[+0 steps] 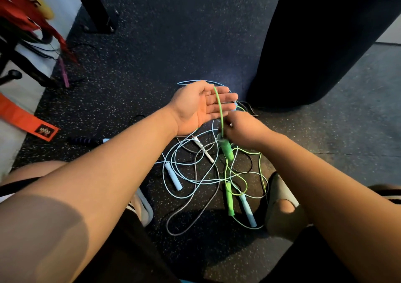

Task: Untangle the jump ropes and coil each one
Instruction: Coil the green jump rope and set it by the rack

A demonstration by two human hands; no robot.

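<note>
Two bare forearms reach out from the bottom edge toward the tangle. The left hand (pixel 199 106) lies flat and palm-up, fingers straight, with the green cord (pixel 219 106) running up across them. The right hand (pixel 240 128), its back to the camera, is curled and pinches that cord just above one green handle (pixel 227 151), which hangs tilted over the pile. Below the hands the tangle of jump ropes (pixel 201 181) spreads on the speckled floor (pixel 173 43), with green, light-blue, grey and black cords crossing one another. I count a second green handle (pixel 229 198), two light-blue handles (pixel 173 176) (pixel 247 211) and one white handle (pixel 202 148) in it. A dark ribbed handle (pixel 86 140) lies apart to the left. A sandalled foot (pixel 282 200) rests beside the pile on the right. Farther out, a big dark punching bag (pixel 314 43) stands just behind the ropes, a black post (pixel 93 4) rises at upper left, and an orange strap (pixel 26 122) lies at the left edge.
</note>
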